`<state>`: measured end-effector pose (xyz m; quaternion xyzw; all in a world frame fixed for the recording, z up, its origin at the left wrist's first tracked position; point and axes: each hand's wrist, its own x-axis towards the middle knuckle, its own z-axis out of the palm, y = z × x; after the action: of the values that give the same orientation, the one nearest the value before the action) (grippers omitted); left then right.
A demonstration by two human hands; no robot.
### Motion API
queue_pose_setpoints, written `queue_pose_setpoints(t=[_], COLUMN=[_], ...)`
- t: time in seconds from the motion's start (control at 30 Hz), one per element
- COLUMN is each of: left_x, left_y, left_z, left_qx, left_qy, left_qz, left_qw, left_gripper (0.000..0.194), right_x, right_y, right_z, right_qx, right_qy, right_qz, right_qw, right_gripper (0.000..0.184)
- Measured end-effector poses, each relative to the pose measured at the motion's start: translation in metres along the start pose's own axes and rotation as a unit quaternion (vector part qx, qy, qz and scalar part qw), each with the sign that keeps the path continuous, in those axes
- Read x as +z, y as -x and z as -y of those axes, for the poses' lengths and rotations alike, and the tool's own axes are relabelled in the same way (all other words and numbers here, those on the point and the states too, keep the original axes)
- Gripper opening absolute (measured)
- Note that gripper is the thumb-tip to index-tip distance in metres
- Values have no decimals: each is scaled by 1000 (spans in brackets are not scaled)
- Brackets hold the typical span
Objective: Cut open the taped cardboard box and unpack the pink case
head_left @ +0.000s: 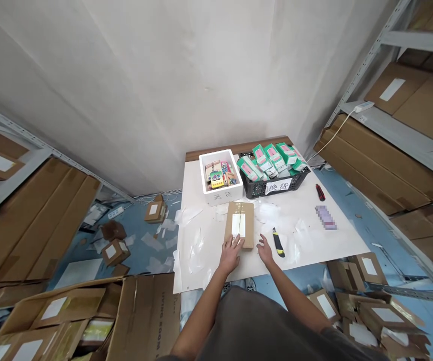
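dark shirt (pixel 261 326): nearest
left hand (pixel 231 254): fingers spread on carton (pixel 239 223)
right hand (pixel 265 251): loosely curled, empty, beside yellow-black knife (pixel 278 242)
carton: labelled, looks unopened
yellow-black knife: lying unheld

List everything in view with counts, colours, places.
Table: one, white top, centre
Wall: one, grey, behind
Shelves: several, grey, left, right
Boxes: many, brown, shelves, blue floor
Power strips: two, white, floor, right shelf
Scraps: many, whitish, table, floor
Foam box: one, white, table back
Small packs: several, multicoloured, in foam box
Basket: one, black, beside foam box
Long packs: many, green, in basket
Cutters: two, yellow-black, red-black, table right
Pixelated item: one, purple, table right
Parcel: one, brown, table front
Shirt: one, grey, bottom
Left hand: one, bare, on parcel
Right hand: one, bare, beside parcel
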<state>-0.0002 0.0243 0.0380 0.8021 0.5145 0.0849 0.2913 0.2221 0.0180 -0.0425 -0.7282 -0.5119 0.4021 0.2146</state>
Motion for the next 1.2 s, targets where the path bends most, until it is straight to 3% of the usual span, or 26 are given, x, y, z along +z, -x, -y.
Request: queue_pose_setpoints(t=[0.1, 0.17, 0.3, 0.43, 0.53, 0.63, 0.73, 0.83, 0.93, 1.0, 1.1, 1.2], left_x=[-2, -4, -18, -55, -83, -93, -93, -92, -90, -83, -64, -58], left_y=[-2, -5, -12, -20, -32, -48, -57, -51, -28, -9, 10, 9], left_z=[23, 38, 53, 42, 30, 29, 42, 61, 76, 82, 82, 79], left_qx=[-40, -82, -109, -99, -100, -83, -116, -141, -120, -71, -19, -25], left_qy=[20, 61, 137, 137, 146, 158, 219, 226, 204, 210, 219, 225], left_qz=[-52, -43, -26, -124, -193, -168, -102, -122, -153, -110, -44, -75], left_qw=[998, 994, 984, 978, 965, 970, 963, 956, 960, 969, 974, 971], left_gripper=[87, 89, 80, 73, 75, 81, 82, 79, 83, 97, 110, 97], right_x=[-1, 4, 3, -35, -64, -68, -52, -39, -34, -28, -16, -14], right_y=[6, 11, 16, 9, -8, -32, -50, -50, -27, -3, 27, 31], right_z=[13, 25, 53, 94, 130, 158, 173, 177, 167, 151, 126, 124], right_qx=[-50, -108, -126, -124, -89, -30, -13, -26, -58, -101, -146, -118], right_qy=[-63, -57, -29, 8, 41, 99, 116, 108, 100, 82, 45, 48], right_qz=[40, 59, 42, 19, -20, -14, 15, 34, 4, -7, 84, 60], right_qw=[996, 991, 991, 992, 995, 995, 993, 993, 993, 992, 985, 990], right_gripper=[88, 93, 83, 68, 70, 69, 65, 65, 74, 83, 102, 98])
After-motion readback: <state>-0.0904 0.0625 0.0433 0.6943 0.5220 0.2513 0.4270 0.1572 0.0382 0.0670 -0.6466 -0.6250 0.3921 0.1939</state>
